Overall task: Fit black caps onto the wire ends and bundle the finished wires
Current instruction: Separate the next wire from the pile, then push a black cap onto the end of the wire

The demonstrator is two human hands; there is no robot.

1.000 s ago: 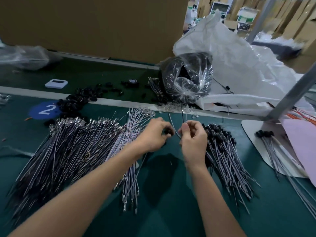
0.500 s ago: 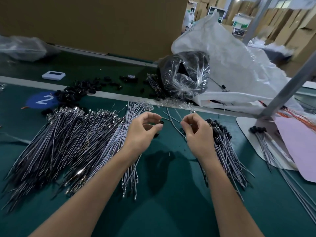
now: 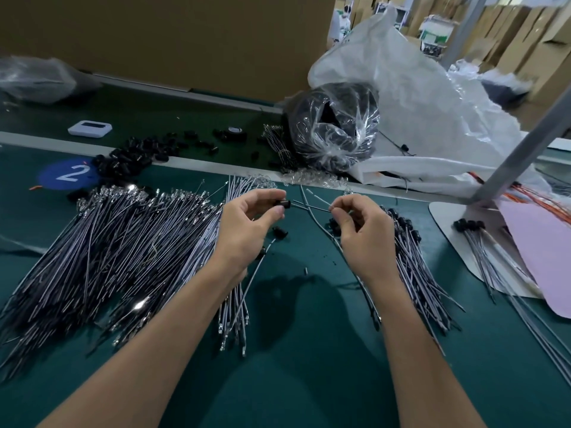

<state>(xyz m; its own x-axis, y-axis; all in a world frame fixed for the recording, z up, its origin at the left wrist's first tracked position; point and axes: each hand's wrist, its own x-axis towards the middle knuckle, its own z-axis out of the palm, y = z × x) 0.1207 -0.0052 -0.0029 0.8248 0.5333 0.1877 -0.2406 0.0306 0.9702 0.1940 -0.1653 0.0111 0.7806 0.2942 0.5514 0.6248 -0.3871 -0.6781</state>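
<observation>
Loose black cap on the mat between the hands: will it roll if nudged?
The loose cap looks like a short cylinder on its side, so a nudge would probably roll it. It is tiny beside the left hand, so likely light and easily flicked. The green mat looks flat and smooth, giving little to stop it.

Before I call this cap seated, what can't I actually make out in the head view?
Head view only:
1. Whether the wire tip is inside the cap: too small.
2. Cap's left end: covered by the left hand grip.
3. Capped pile: part behind the right hand.
4. Uncapped pile: cut by the left edge.
</observation>
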